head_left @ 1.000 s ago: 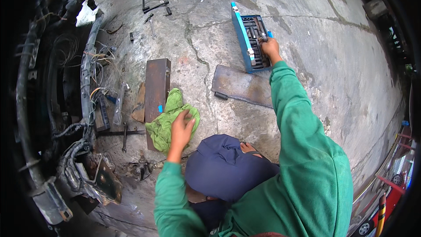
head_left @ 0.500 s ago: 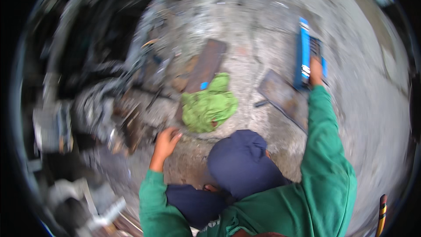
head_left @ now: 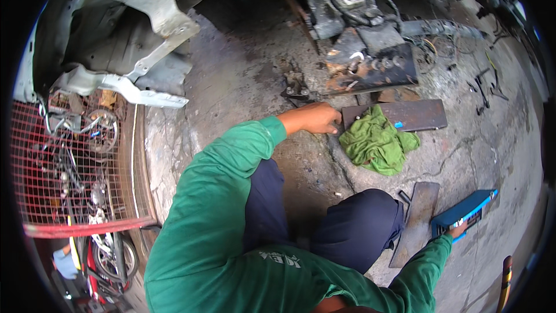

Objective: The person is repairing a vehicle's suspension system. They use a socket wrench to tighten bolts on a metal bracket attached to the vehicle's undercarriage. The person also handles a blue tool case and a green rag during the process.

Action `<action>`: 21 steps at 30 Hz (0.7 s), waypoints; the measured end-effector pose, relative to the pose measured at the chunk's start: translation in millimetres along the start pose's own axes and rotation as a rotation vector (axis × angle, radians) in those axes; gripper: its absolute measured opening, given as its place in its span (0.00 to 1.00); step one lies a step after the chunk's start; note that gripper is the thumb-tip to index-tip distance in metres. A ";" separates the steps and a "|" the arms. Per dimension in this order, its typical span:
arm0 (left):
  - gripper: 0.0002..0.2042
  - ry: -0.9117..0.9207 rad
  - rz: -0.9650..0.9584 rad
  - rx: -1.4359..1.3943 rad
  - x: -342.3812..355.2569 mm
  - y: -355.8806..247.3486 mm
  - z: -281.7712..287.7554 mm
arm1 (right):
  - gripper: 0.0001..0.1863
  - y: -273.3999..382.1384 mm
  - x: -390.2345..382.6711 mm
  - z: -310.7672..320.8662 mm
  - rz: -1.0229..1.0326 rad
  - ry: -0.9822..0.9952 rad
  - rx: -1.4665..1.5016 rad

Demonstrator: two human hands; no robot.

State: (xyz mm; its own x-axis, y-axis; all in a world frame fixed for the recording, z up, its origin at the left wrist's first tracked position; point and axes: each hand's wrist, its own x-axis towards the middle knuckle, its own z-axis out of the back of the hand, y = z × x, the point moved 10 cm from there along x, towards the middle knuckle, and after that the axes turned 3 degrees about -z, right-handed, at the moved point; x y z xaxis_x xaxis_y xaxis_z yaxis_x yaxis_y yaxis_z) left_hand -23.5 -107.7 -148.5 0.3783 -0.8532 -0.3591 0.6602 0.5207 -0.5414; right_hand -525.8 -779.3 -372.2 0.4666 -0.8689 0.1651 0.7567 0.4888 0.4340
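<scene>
My left hand is just left of a rusty steel box and a crumpled green cloth, its fingers curled down; whatever may be in them is hidden. My right hand reaches into the blue socket case at the lower right, its fingers mostly hidden by the case. A flat rusty metal sheet lies beside the case, with a short black cylinder at its edge.
Bent sheet-metal body parts hang at upper left above a red wire-mesh panel and motorcycles. A dark bolted plate with parts sits beyond the box. Scattered hand tools lie on the concrete at right.
The view has swung left, bringing the mesh panel into sight. My left hand has left the green cloth and moved leftward. My right hand stays at the blue case.
</scene>
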 end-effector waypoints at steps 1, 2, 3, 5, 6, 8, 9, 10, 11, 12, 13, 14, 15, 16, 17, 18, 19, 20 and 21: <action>0.21 -0.011 -0.004 -0.030 0.6 1.4 -0.4 | 0.26 -2.8 6.0 9.8 0.018 -0.036 0.049; 0.21 -0.021 -0.014 -0.012 1.6 -2.0 4.3 | 0.25 -13.6 13.5 2.2 -0.105 0.015 0.270; 0.22 -0.031 -0.028 0.006 2.8 -4.7 9.0 | 0.23 -24.0 14.4 1.9 -0.219 0.004 0.355; 0.22 -0.026 -0.020 0.023 4.7 0.9 8.3 | 0.20 -40.9 -2.5 -2.8 -0.463 0.005 0.508; 0.22 -0.021 -0.015 0.026 5.5 5.5 5.8 | 0.19 -37.7 -7.5 -9.3 -0.552 0.050 0.631; 0.22 0.061 0.153 0.086 -26.7 14.6 7.4 | 0.18 22.1 -76.2 -104.7 -0.905 0.234 0.940; 0.22 0.056 0.113 0.088 -17.0 8.2 14.0 | 0.19 15.9 -57.2 -82.3 -0.768 0.222 0.948; 0.22 0.024 0.052 0.061 -6.2 9.6 9.7 | 0.19 -7.2 -22.2 -41.2 -0.597 0.189 0.918; 0.22 -0.006 0.002 0.040 3.5 10.6 4.5 | 0.19 -17.8 5.2 -5.5 -0.432 0.171 0.883; 0.22 -0.012 -0.016 0.038 8.9 9.7 2.3 | 0.22 -19.5 14.9 27.0 -0.270 0.008 0.584; 0.22 -0.022 -0.044 0.030 13.6 9.0 -0.5 | 0.22 -27.5 26.3 55.0 -0.241 0.034 0.329; 0.22 -0.053 -0.037 0.045 0.8 7.3 6.7 | 0.23 -18.7 48.0 57.5 -0.198 0.072 0.109; 0.22 -0.077 -0.139 0.053 28.9 -9.1 10.3 | 0.24 -39.6 50.9 132.3 -0.203 0.015 -0.159; 0.22 0.019 -0.040 0.090 15.1 -12.7 14.8 | 0.26 -16.3 6.2 85.6 -0.294 0.059 -0.234; 0.22 0.078 0.039 0.087 -5.3 -13.2 13.6 | 0.29 18.7 -15.6 73.3 -0.348 0.084 -0.340; 0.22 0.100 0.051 0.057 -12.6 -17.9 11.9 | 0.30 34.8 -17.8 98.3 -0.402 0.098 -0.236; 0.22 0.143 -0.006 0.024 -9.9 -32.4 5.4 | 0.31 48.4 -20.4 133.2 -0.464 0.088 -0.137; 0.22 0.184 -0.063 -0.011 -9.3 -49.4 -1.4 | 0.27 89.1 -26.3 170.2 -0.248 -0.035 0.239; 0.23 0.232 -0.125 -0.032 -7.7 -72.1 -7.5 | 0.22 131.0 -41.0 207.7 -0.200 -0.117 0.297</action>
State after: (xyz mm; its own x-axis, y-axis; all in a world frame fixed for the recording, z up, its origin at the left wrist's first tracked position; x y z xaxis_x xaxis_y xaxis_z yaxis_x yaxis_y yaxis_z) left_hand -78.9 -138.5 -112.4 0.1336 -0.8824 -0.4510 0.6703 0.4157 -0.6148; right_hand -540.9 -695.7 -138.1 0.2546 -0.9563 0.1437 0.6539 0.2797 0.7030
